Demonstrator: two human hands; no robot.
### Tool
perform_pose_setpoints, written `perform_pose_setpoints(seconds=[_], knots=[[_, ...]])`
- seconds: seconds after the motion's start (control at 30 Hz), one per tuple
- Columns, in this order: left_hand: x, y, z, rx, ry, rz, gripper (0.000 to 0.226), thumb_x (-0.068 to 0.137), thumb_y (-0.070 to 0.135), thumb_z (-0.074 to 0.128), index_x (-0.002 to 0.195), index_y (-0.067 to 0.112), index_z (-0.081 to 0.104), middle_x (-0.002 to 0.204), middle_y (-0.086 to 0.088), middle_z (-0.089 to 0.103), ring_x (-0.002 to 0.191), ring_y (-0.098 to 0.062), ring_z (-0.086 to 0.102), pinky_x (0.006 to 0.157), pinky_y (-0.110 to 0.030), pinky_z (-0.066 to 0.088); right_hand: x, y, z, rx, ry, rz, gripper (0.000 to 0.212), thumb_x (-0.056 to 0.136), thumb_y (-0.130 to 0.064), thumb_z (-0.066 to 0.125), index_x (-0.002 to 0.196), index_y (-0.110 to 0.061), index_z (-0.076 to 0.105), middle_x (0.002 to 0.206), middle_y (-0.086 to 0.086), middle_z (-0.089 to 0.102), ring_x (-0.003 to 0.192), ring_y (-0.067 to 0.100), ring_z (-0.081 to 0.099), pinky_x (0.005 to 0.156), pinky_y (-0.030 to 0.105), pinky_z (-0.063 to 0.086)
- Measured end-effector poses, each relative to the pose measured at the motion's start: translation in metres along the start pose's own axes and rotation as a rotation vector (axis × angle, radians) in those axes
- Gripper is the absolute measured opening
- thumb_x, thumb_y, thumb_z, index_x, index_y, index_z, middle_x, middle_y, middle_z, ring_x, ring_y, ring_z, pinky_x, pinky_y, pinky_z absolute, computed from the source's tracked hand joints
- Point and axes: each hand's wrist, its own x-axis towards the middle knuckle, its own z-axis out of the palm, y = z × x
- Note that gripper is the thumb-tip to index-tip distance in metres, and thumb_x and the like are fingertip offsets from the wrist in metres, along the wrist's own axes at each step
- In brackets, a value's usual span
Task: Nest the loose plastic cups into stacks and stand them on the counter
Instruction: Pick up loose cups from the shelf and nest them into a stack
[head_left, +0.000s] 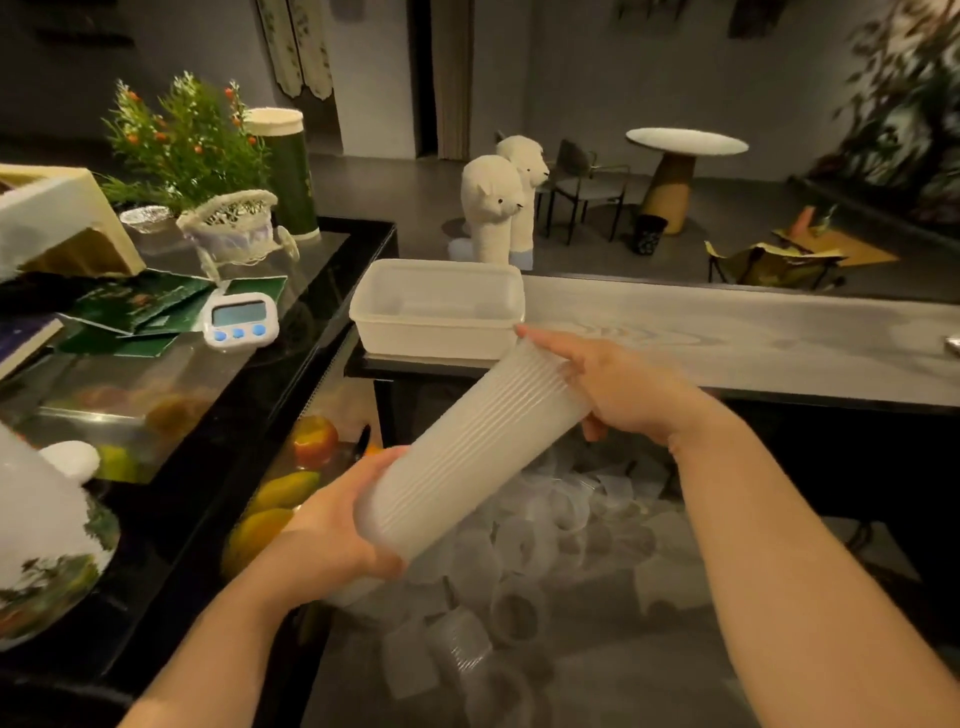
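A long stack of nested translucent plastic cups lies tilted in the air between both hands, its lower end toward me on the left. My left hand grips that lower end. My right hand grips the upper end, fingers curled round the rims. Below the stack, several loose clear cups lie heaped on a low surface. The pale counter runs to the right behind my right hand.
A white rectangular plastic tub stands on the counter's left end. A black glass case at left carries a digital timer, green packets, a plant and a white basket. Fruit shows under the glass. Two white animal figures stand beyond.
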Motion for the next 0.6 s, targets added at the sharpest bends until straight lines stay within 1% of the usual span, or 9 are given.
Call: perform_pose_setpoints(seconds=[0.07, 0.13, 0.23, 0.3, 0.33, 0.37, 0.47, 0.53, 0.6], knots=[[0.000, -0.004, 0.006, 0.000, 0.011, 0.024, 0.095, 0.061, 0.014, 0.086, 0.116, 0.066, 0.028, 0.114, 0.025, 0.040, 0.101, -0.006, 0.045, 0.074, -0.022, 0.045, -0.007, -0.016, 0.023, 0.130, -0.005, -0.018, 0.045, 0.105, -0.032, 0.036, 0.138, -0.062, 0.032, 0.128, -0.017, 0.040, 0.077, 0.025, 0.063, 0.068, 0.027, 0.054], [-0.002, -0.011, 0.015, -0.016, 0.033, 0.039, 0.097, 0.061, 0.015, 0.087, 0.120, 0.062, 0.026, 0.112, 0.028, 0.038, 0.101, -0.005, 0.044, 0.079, -0.025, 0.046, -0.008, -0.024, 0.043, 0.206, 0.075, -0.075, 0.038, 0.101, -0.056, 0.030, 0.138, -0.060, 0.035, 0.120, -0.028, 0.045, 0.097, 0.023, 0.062, 0.076, 0.027, 0.054], [-0.007, -0.023, 0.025, -0.159, 0.145, 0.062, 0.095, 0.065, 0.005, 0.086, 0.122, 0.054, 0.028, 0.109, 0.031, 0.036, 0.097, 0.005, 0.043, 0.075, -0.012, 0.041, -0.001, -0.011, 0.078, 0.480, 0.434, -0.037, 0.047, 0.099, -0.060, 0.026, 0.129, -0.041, 0.058, 0.107, -0.007, 0.064, 0.074, 0.015, 0.061, 0.065, 0.030, 0.054], [-0.010, -0.030, 0.026, -0.242, 0.258, 0.074, 0.091, 0.065, -0.002, 0.085, 0.122, 0.047, 0.033, 0.109, 0.028, 0.037, 0.094, 0.009, 0.043, 0.065, -0.007, 0.040, 0.000, 0.017, 0.119, 0.366, 0.659, 0.094, 0.037, 0.099, -0.052, 0.040, 0.101, -0.029, 0.069, 0.092, -0.001, 0.070, 0.075, 0.016, 0.063, 0.070, 0.039, 0.055], [-0.012, -0.034, 0.026, -0.239, 0.313, 0.072, 0.093, 0.064, -0.002, 0.086, 0.127, 0.042, 0.034, 0.110, 0.025, 0.038, 0.093, 0.005, 0.044, 0.065, -0.008, 0.039, -0.003, 0.037, 0.144, 0.196, 0.639, 0.177, 0.030, 0.097, -0.050, 0.048, 0.094, -0.026, 0.066, 0.088, -0.002, 0.069, 0.081, 0.018, 0.065, 0.075, 0.039, 0.055], [-0.015, -0.037, 0.026, -0.215, 0.354, 0.060, 0.097, 0.063, -0.001, 0.087, 0.136, 0.035, 0.034, 0.112, 0.018, 0.039, 0.095, 0.002, 0.041, 0.065, -0.009, 0.037, -0.011, 0.052, 0.171, 0.008, 0.502, 0.273, 0.024, 0.094, -0.049, 0.053, 0.097, -0.027, 0.064, 0.092, -0.002, 0.068, 0.089, 0.020, 0.065, 0.078, 0.036, 0.053], [-0.021, -0.044, 0.022, -0.224, 0.413, 0.048, 0.104, 0.059, -0.001, 0.088, 0.143, 0.025, 0.033, 0.115, 0.010, 0.039, 0.104, -0.008, 0.039, 0.067, -0.015, 0.034, -0.034, 0.086, 0.246, -0.419, -0.006, 0.446, 0.047, 0.086, -0.048, 0.057, 0.129, -0.029, 0.052, 0.122, 0.004, 0.055, 0.112, 0.027, 0.057, 0.090, 0.037, 0.049], [-0.027, -0.048, 0.021, -0.227, 0.404, 0.086, 0.104, 0.058, -0.001, 0.089, 0.141, 0.028, 0.034, 0.113, 0.013, 0.041, 0.101, -0.002, 0.042, 0.069, -0.012, 0.037, -0.040, 0.104, 0.276, -0.459, -0.124, 0.530, 0.047, 0.086, -0.042, 0.057, 0.130, -0.024, 0.049, 0.124, 0.008, 0.050, 0.112, 0.032, 0.057, 0.092, 0.042, 0.049], [-0.032, -0.051, 0.023, -0.226, 0.369, 0.137, 0.103, 0.058, -0.001, 0.090, 0.135, 0.036, 0.032, 0.109, 0.023, 0.042, 0.098, 0.013, 0.046, 0.065, -0.005, 0.042, -0.038, 0.115, 0.289, -0.507, -0.151, 0.545, 0.037, 0.089, -0.033, 0.056, 0.124, -0.021, 0.052, 0.122, 0.009, 0.053, 0.107, 0.032, 0.059, 0.092, 0.044, 0.050]])
